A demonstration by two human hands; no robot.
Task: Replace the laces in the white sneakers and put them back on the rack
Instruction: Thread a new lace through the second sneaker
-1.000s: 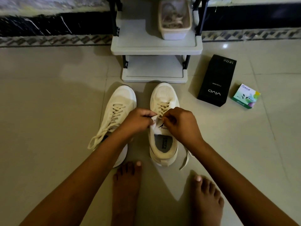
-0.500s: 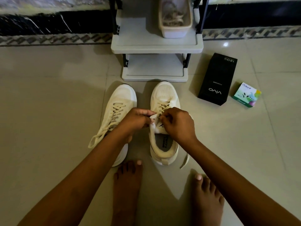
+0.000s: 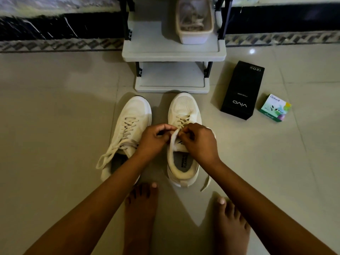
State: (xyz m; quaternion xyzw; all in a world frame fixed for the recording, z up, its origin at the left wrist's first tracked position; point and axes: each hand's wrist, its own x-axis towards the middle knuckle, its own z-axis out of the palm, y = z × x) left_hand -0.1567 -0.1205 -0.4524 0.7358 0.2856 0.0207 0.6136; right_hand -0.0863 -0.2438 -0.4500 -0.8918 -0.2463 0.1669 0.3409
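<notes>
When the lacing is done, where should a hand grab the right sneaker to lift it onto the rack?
Probably the padded heel collar of the right sneaker: it faces the person, gapes open and is clear of laces. Come from the near side, thumb inside the opening and fingers behind the heel. Its toe already points at the rack, so it could go straight forward.

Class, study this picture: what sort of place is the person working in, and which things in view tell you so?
Probably a home, perhaps an entryway. A small shoe rack stands on a tiled floor against a patterned skirting, two white sneakers sit before it, and a phone box lies nearby.
</notes>
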